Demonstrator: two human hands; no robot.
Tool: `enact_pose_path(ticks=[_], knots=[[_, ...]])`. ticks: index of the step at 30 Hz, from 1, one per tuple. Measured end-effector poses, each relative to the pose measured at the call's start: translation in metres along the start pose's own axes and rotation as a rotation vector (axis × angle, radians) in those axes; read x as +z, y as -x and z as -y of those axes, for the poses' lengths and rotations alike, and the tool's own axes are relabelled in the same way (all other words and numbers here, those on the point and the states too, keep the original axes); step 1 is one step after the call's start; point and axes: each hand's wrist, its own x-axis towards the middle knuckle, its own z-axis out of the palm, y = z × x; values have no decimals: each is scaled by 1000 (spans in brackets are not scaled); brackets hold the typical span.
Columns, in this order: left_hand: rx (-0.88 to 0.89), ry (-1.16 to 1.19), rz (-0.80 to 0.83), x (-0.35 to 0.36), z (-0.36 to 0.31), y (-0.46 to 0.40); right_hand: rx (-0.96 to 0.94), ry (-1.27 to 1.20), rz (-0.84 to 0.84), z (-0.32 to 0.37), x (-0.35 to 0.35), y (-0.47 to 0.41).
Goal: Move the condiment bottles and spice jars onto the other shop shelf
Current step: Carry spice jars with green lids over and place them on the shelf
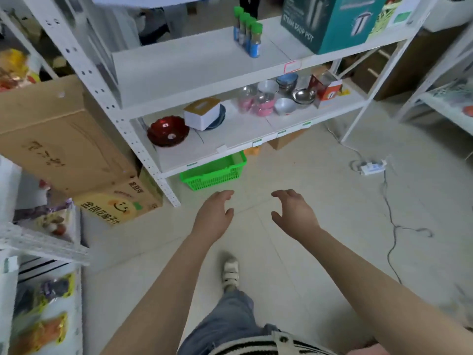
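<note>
Several spice jars (249, 34) with green caps stand in a row on the upper board of a white shop shelf (194, 60), left of a teal pot box. Both my hands hang in front of me over the floor, well below and in front of that shelf. My left hand (213, 213) holds nothing, its fingers loosely curved. My right hand (294, 210) is likewise empty with fingers relaxed. The two hands face each other with a gap between them.
The lower board carries a red bowl (167, 130), a white box (202, 114) and several bowls (271, 98). A green basket (215, 172) sits underneath. Cardboard boxes (51, 134) stack at left. A power strip (371, 167) with its cable lies on the floor at right. Another rack (38, 278) stands near left.
</note>
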Motion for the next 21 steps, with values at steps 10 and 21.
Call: enact_pose_path(ticks=[10,21], knots=[[117,-29,23,-35,-15,-184,138,-68,-136,-5,-57,-145],[79,68,-59,-37,-57,-342,22,-77,-179,-37,-120,-308]])
